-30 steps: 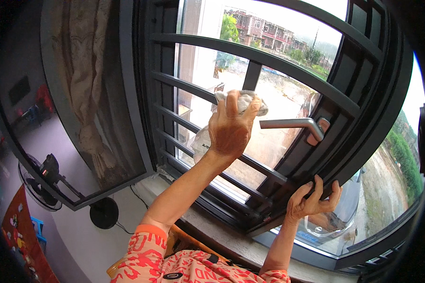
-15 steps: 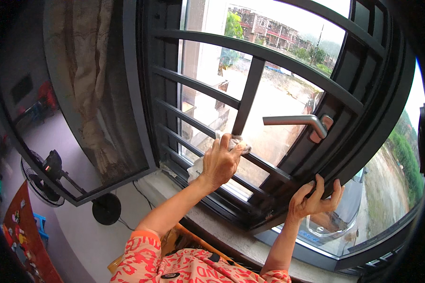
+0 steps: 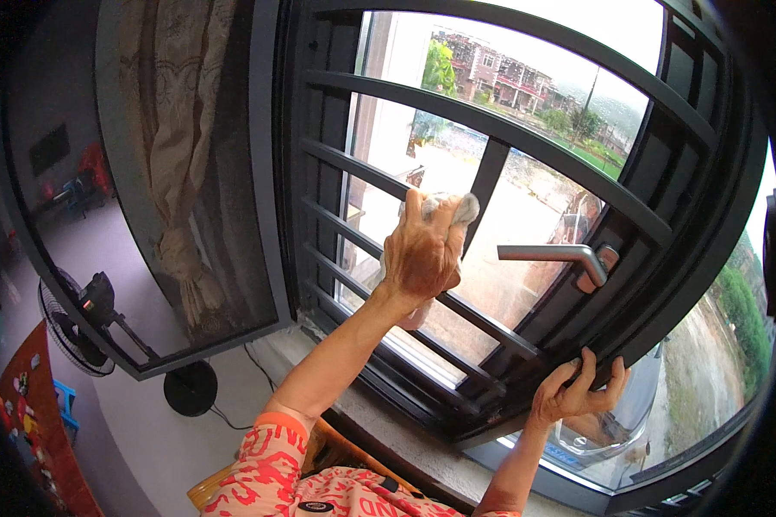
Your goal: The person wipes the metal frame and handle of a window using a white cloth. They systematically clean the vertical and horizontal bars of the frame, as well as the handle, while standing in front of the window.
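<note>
My left hand (image 3: 425, 254) is closed around a crumpled whitish cloth (image 3: 466, 209). It presses the cloth where a dark horizontal bar (image 3: 353, 164) of the window grille meets the short upright bar (image 3: 489, 177). Part of the cloth hangs below the fingers, and the palm side is hidden. Lower right, my right hand (image 3: 575, 395) has its bent fingers hooked over the lower edge of the dark window frame (image 3: 638, 332). Above that hand, a grey lever handle (image 3: 560, 254) sticks out from the frame, untouched.
An opened screen panel (image 3: 267, 172) stands at the left, with a beige curtain (image 3: 177, 172) seen through it. A black fan (image 3: 86, 319) and a red-brown table (image 3: 39, 422) with small items are lower left. Below the grille runs a sill (image 3: 379, 401). A car (image 3: 612, 422) is parked outside.
My left hand has moved up along the upright bar with the cloth, from a lower crossbar to a higher one. My right hand keeps its place on the frame. The view has shifted slightly.
</note>
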`<state>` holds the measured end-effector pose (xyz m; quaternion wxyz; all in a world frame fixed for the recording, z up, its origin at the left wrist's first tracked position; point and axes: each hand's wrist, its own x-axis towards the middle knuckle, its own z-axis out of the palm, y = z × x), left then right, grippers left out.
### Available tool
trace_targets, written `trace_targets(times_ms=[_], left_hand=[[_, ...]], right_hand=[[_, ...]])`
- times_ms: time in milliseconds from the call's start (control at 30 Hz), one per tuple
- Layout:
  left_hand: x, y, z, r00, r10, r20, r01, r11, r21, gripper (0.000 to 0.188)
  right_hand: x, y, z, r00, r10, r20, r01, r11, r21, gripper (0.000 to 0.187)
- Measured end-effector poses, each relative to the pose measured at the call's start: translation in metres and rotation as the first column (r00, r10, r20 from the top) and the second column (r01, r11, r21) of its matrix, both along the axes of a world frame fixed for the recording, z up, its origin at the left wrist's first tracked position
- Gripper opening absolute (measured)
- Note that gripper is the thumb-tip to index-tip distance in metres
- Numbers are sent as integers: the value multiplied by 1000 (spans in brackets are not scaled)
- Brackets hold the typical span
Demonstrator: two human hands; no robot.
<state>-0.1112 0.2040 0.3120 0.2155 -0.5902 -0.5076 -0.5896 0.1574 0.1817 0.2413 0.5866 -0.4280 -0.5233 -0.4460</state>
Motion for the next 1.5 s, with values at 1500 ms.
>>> trace_targets(times_ms=[1500], left_hand=[[-114, 34, -8, 972, 140, 189, -148, 989, 29, 31]], right_hand=[[-3, -1, 1, 980, -194, 38, 194, 981, -4, 23]])
